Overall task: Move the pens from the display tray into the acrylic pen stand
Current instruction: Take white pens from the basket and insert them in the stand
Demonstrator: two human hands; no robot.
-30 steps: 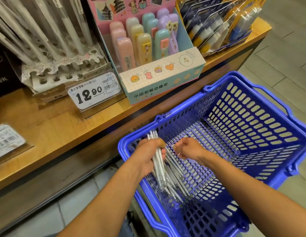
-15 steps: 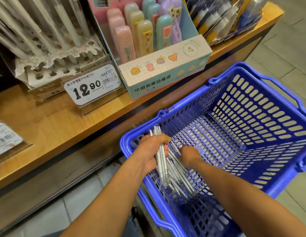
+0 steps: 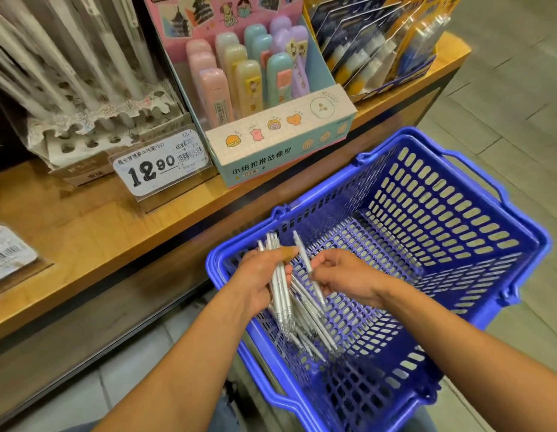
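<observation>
Over the blue basket (image 3: 458, 194) our left hand (image 3: 255, 285) grips a bundle of pens (image 3: 282, 294); just right, our right hand (image 3: 342, 275) pinches one pen (image 3: 305, 260), its length running near-to-far.

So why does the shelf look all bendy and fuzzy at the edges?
Head view: the wide lens curves the shelf; the label at far left is blurred, while the price tag, basket and pens in the left hand stay fairly sharp.
</observation>
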